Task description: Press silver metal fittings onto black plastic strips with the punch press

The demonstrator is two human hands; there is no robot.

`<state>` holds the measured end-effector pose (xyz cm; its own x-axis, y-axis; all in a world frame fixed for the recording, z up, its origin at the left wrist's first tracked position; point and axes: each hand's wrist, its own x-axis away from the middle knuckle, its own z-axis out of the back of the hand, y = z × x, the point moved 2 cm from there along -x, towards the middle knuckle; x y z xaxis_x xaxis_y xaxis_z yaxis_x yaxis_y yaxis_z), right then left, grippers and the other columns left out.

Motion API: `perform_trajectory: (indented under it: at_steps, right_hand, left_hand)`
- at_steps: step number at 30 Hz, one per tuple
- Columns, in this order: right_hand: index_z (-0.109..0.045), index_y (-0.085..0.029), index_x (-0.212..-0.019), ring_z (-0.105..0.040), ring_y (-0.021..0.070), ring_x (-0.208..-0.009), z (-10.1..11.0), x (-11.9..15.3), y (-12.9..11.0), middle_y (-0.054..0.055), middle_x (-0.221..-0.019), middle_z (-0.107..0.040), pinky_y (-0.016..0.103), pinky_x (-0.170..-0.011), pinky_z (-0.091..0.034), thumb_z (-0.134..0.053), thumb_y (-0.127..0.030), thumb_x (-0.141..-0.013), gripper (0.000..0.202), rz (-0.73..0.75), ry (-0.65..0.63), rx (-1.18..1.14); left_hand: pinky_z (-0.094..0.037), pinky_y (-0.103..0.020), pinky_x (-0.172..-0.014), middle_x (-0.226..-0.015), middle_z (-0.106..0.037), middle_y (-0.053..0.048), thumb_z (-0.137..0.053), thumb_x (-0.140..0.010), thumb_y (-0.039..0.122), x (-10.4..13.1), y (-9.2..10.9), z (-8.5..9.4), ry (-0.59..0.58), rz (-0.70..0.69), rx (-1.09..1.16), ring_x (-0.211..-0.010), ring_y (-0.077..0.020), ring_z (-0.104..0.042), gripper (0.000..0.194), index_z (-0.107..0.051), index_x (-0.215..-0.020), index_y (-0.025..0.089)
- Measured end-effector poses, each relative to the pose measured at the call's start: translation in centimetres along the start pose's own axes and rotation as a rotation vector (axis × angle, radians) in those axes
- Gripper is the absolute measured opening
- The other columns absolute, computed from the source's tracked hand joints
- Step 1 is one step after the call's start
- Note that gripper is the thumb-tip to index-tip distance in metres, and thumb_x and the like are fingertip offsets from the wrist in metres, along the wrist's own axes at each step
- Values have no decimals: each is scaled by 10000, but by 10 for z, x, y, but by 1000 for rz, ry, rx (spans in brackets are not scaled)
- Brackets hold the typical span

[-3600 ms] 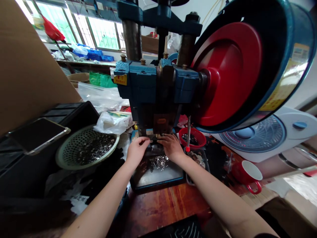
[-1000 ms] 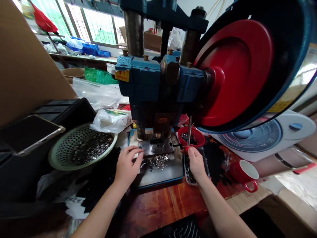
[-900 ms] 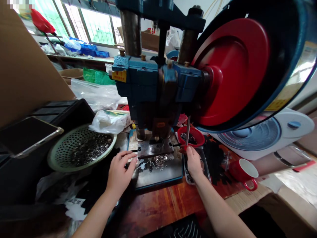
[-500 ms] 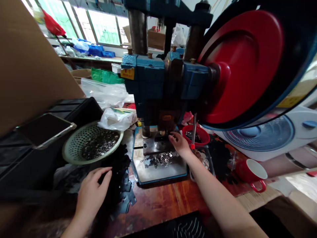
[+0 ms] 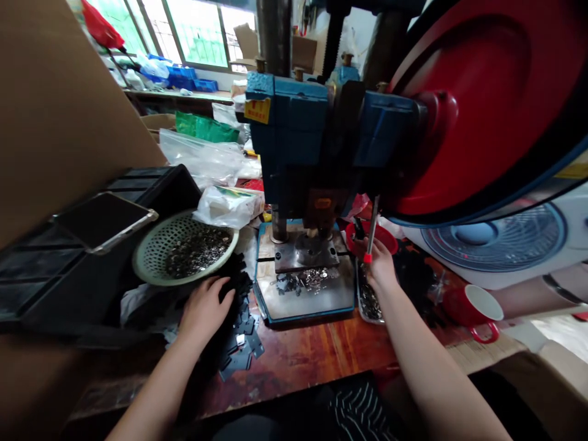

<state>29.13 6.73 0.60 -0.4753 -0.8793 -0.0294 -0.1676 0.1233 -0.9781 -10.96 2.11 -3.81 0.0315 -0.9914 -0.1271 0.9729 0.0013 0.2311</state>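
Note:
My left hand (image 5: 206,309) rests over a pile of small black flat plates (image 5: 243,349) left of the press, thumb apart from its bent fingers, with nothing visible in it. At the press's right, my right hand (image 5: 380,264) is at the red bowl (image 5: 388,237), partly behind a metal rod with a red tip (image 5: 371,233). A small dark piece (image 5: 359,229) stands at its fingertips, over the bowl. Between my hands, the blue press (image 5: 294,135) has a steel die block (image 5: 303,256) on its base. Small shiny bits (image 5: 316,277) lie in front of the block.
A pale green colander (image 5: 156,257) of small metal parts stands at left, beside a phone (image 5: 105,222) on a black crate. A clear tray (image 5: 370,303) of parts sits below my right hand. Farther right are a red mug (image 5: 473,306), a fan (image 5: 496,239) and the large red flywheel (image 5: 496,110).
My right hand has moved from the die block rightward to the red bowl. My left hand has come over the black plates. The whole view has shifted slightly.

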Motion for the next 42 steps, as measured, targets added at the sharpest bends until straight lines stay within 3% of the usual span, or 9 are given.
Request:
perform_trajectory:
  at_steps: [4, 9, 15, 21, 24, 27, 30, 32, 42]
  right_hand:
    - [-648, -182, -908, -623, 190, -713, 6, 32, -2, 31, -788, -686, 317, -682, -476, -591, -408, -735, 290, 77, -105, 297]
    - [-696, -226, -883, -608, 209, -886, -15, 76, 6, 44, -909, -689, 330, -822, -441, -533, -273, -834, 176, 333, -617, 958]
    - [-687, -225, -862, -571, 188, -875, -21, 85, 6, 47, -874, -643, 290, -810, -426, -519, -254, -867, 170, 463, -710, 1255]
    - [-667, -212, -859, -549, 197, -899, -37, 67, -6, 51, -884, -625, 319, -827, -426, -521, -223, -865, 147, 534, -524, 1054]
    - [-669, -212, -868, -546, 197, -922, -60, 45, -11, 55, -930, -623, 333, -850, -428, -544, -222, -853, 126, 660, -423, 911]
    - [-684, -206, -863, -550, 195, -950, -80, 26, -11, 56, -958, -643, 333, -869, -431, -557, -214, -850, 128, 762, -449, 886]
    - [-694, -229, -925, -530, 213, -1034, -88, 21, -8, 49, -1009, -660, 370, -923, -410, -539, -252, -870, 166, 828, -510, 935]
    - [-680, -247, -1005, -496, 230, -1112, -85, 24, -6, 45, -1080, -650, 415, -976, -374, -524, -309, -881, 208, 870, -530, 954]
    - [-651, -222, -1104, -451, 239, -1206, -74, 30, 2, 73, -1186, -610, 427, -1000, -395, -459, -365, -904, 312, 799, -565, 857]
  left_hand:
    - [-420, -406, -899, -1236, -542, -138, -379, -845, 433, -15, 5, -6, -66, -1, -44, -1083, -304, -529, 482, -554, -1220, 185]
    - [-443, -362, -834, -1138, -601, -101, -416, -829, 438, -22, 19, 0, -62, -13, -79, -988, -278, -575, 402, -633, -1092, 224]
    - [-439, -332, -725, -1083, -640, -67, -368, -876, 393, -19, 33, 4, 6, -57, -153, -914, -257, -597, 364, -661, -1018, 229]
    - [-432, -323, -737, -1044, -659, -95, -330, -903, 384, -17, 38, 12, 119, 0, 19, -912, -256, -604, 376, -628, -1025, 189]
    - [-449, -332, -712, -979, -672, -110, -374, -882, 423, -18, 36, 16, 165, 217, 252, -871, -267, -618, 365, -605, -1046, 193]
    - [-484, -307, -663, -890, -676, -83, -456, -853, 378, -15, 38, 17, 176, 449, 757, -769, -217, -636, 264, -586, -996, 198]
    - [-511, -259, -604, -850, -683, -57, -501, -842, 256, -7, 52, 18, 47, 639, 1344, -683, -154, -651, 157, -541, -985, 205]
    - [-522, -245, -590, -885, -691, -67, -502, -844, 203, -1, 66, 25, -67, 684, 1534, -683, -143, -661, 143, -541, -981, 199]
    - [-545, -231, -613, -1003, -690, -114, -556, -798, 114, 11, 122, 52, -346, 577, 1681, -753, -149, -671, 400, -497, -1190, 171]
